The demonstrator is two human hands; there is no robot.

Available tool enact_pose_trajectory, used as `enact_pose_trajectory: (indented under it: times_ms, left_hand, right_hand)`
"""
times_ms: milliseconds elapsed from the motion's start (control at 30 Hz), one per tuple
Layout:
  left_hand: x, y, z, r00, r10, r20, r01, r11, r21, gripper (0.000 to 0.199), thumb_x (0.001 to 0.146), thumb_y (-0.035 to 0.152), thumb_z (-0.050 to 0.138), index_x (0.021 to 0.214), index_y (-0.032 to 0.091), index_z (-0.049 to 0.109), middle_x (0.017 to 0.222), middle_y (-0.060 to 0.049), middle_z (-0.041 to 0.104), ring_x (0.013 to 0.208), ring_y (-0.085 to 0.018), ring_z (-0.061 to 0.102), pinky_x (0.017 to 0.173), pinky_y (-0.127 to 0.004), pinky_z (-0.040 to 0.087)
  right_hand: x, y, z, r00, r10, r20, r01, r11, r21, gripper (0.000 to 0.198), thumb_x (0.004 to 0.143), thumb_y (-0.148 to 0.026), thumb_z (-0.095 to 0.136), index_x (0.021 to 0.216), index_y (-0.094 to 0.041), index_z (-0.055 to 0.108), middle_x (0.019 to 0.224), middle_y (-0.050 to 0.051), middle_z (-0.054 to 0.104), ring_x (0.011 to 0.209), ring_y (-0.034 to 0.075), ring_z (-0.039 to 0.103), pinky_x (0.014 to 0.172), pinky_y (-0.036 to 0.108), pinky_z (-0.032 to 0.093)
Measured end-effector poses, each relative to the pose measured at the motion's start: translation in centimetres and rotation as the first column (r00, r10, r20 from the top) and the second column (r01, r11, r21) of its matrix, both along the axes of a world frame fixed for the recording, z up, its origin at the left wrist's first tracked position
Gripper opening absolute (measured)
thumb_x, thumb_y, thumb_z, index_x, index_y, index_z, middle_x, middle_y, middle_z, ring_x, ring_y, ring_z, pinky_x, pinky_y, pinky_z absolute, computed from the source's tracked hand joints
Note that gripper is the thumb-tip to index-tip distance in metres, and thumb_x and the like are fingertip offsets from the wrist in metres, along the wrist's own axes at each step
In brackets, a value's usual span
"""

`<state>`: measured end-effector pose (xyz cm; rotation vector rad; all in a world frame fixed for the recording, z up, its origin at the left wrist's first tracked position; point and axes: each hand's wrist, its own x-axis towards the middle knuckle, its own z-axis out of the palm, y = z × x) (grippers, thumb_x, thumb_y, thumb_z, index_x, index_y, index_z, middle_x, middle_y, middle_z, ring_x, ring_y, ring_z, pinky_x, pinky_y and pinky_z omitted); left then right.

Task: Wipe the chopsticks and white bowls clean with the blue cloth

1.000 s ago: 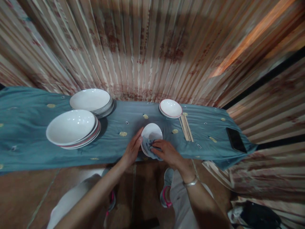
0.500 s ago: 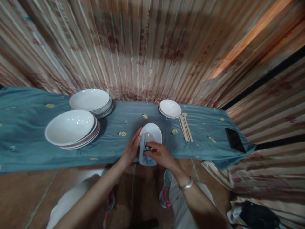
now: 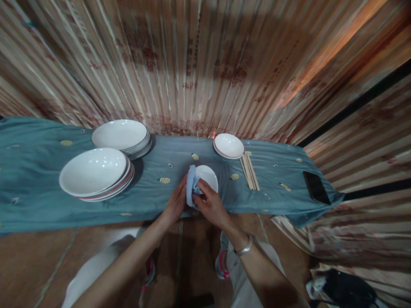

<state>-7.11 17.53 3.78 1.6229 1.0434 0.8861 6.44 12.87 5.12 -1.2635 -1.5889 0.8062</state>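
Observation:
A small white bowl (image 3: 209,174) is in front of me at the table's near edge. My left hand (image 3: 177,197) grips the bowl's left side, fingers partly hidden behind the cloth. Pinched in my right hand (image 3: 211,206) is a light blue cloth (image 3: 190,185), pressed over the left rim and inside of the bowl. The bowl's near part is covered by the cloth and my right hand.
Large white bowls stand stacked at the left, one stack (image 3: 93,173) nearer and another (image 3: 120,133) behind. Small red-rimmed bowls (image 3: 229,145), several chopsticks (image 3: 249,172) and a black phone (image 3: 316,188) lie rightward on the blue-green tablecloth (image 3: 38,184). Pleated curtains (image 3: 180,64) hang behind.
My right hand has pushed the cloth up and leftward, from the bowl's near side to its left rim. The cloth's hanging end has risen. The left hand stays at the bowl.

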Motion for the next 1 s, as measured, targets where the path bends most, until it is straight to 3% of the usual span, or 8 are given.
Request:
enact_pose_trajectory:
  times_ms: [233,500,767,1000]
  left_hand:
    - [0.3,-0.5,-0.1,0.991,-0.01,0.132,0.027,0.991,-0.132,0.062,0.088,0.053,0.035,0.139,0.016,0.04,0.148,-0.008,0.037,0.135,-0.026,0.035,0.107,-0.042,0.037]
    - [0.4,-0.5,-0.1,0.994,-0.008,0.112,0.018,0.996,-0.088,0.064,0.087,0.051,0.04,0.139,0.014,0.039,0.149,-0.009,0.035,0.138,-0.024,0.028,0.115,-0.04,0.021]
    - [0.3,-0.5,0.3,0.996,-0.026,0.088,0.029,0.999,-0.036,0.057,0.089,0.046,0.038,0.139,0.017,0.04,0.148,-0.006,0.037,0.138,-0.021,0.028,0.116,-0.04,0.017]
    - [0.3,-0.7,0.7,0.995,-0.029,0.099,0.037,0.997,-0.072,0.06,0.089,0.046,0.038,0.139,0.014,0.039,0.149,-0.009,0.035,0.138,-0.022,0.029,0.115,-0.04,0.02]
  right_hand:
    - [0.0,0.1,0.1,0.993,0.001,0.122,-0.005,0.999,0.034,0.065,0.087,-0.019,0.045,0.147,-0.023,0.018,0.154,0.008,0.021,0.141,0.019,0.02,0.112,0.039,0.029]
    - [0.1,0.7,-0.8,0.905,-0.12,0.409,0.075,0.989,0.125,0.071,0.086,-0.01,0.039,0.148,-0.014,0.006,0.156,0.014,0.001,0.144,0.023,0.006,0.115,0.044,0.024]
    - [1.5,1.7,-2.0,0.746,-0.256,0.615,0.14,0.963,0.231,0.07,0.083,-0.008,0.043,0.147,-0.007,0.013,0.154,0.021,0.009,0.143,0.028,0.006,0.111,0.051,0.028]
    - [2.8,1.5,-2.6,0.63,-0.285,0.723,0.188,0.958,0.215,0.063,0.082,-0.009,0.046,0.142,-0.001,0.027,0.15,0.026,0.021,0.142,0.031,0.014,0.109,0.05,0.031]
